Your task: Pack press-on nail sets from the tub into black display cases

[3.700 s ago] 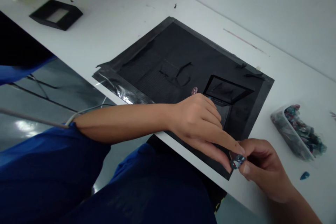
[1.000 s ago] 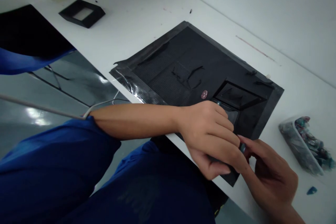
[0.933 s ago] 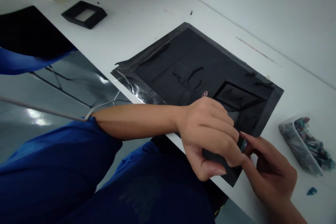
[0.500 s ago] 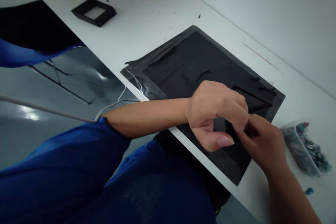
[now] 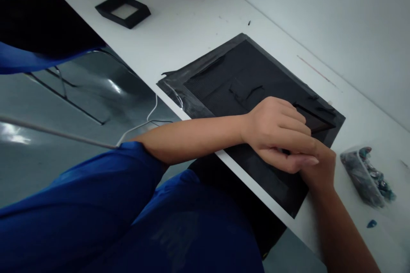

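My left hand [image 5: 278,132] crosses over the black mat, its fingers curled and its thumb pressed close beside the index finger. It overlaps my right hand [image 5: 320,166]; whatever lies between the fingers is hidden. Of my right hand only the back and wrist show, since the left covers its fingers. Under both hands is the black mat [image 5: 221,87], a flat board with taped edges and a few raised black strips [image 5: 254,91]. Just beyond the left knuckles a thin black frame-like piece [image 5: 317,121] lies on the mat, partly covered.
A black hollow frame [image 5: 141,16] sits on the white table [image 5: 195,21] to the far left. At right stand a clear plastic tub [image 5: 365,179] of crumpled scraps and a small blue piece [image 5: 372,224]. A chair [image 5: 41,30] is at left; a pale cable [image 5: 133,129] hangs near my sleeve.
My left hand has closed from a wide curl, its thumb drawing up towards the index finger, and shifted right over my right hand. The view has shifted slightly.
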The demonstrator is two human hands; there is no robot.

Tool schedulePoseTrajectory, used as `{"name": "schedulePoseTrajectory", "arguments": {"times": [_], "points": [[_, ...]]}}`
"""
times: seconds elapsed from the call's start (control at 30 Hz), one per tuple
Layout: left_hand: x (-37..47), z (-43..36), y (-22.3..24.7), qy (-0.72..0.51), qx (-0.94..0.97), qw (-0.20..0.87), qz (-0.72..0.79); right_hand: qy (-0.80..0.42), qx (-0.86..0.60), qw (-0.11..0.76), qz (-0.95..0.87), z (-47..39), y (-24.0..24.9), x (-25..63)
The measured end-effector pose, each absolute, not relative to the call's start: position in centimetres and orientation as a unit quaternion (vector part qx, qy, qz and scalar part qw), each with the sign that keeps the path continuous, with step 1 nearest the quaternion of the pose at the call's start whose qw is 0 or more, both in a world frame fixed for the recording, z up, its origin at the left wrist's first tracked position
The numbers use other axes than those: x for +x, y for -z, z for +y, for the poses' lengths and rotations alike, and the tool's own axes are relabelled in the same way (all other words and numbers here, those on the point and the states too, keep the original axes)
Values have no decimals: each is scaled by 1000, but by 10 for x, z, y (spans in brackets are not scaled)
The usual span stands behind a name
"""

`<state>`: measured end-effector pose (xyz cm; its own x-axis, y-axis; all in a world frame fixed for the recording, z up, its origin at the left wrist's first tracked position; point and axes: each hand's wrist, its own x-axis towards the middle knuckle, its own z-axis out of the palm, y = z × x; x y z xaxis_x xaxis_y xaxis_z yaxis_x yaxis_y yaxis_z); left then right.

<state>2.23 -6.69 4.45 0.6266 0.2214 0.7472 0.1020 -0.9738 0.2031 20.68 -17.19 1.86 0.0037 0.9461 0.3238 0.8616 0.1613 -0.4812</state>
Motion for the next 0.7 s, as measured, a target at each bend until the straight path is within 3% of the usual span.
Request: {"name": "schedulePoseTrajectory", "arguments": {"times": [0.13,0.33,0.53,0.7], "points": [[27,-64,-39,-516,855,20,-44,-72,-652,297,-694,-169,-13,210],[29,-49,-36,-538,839,-64,52,-76,-664,316,-673,-172,-10,211],[30,-42,-32,-558,824,-11,99,-48,-652,318,-686,-197,-29,203],[35,-50,-28,-536,842,30,49,78,-716,335,-607,-237,-71,254]]}}
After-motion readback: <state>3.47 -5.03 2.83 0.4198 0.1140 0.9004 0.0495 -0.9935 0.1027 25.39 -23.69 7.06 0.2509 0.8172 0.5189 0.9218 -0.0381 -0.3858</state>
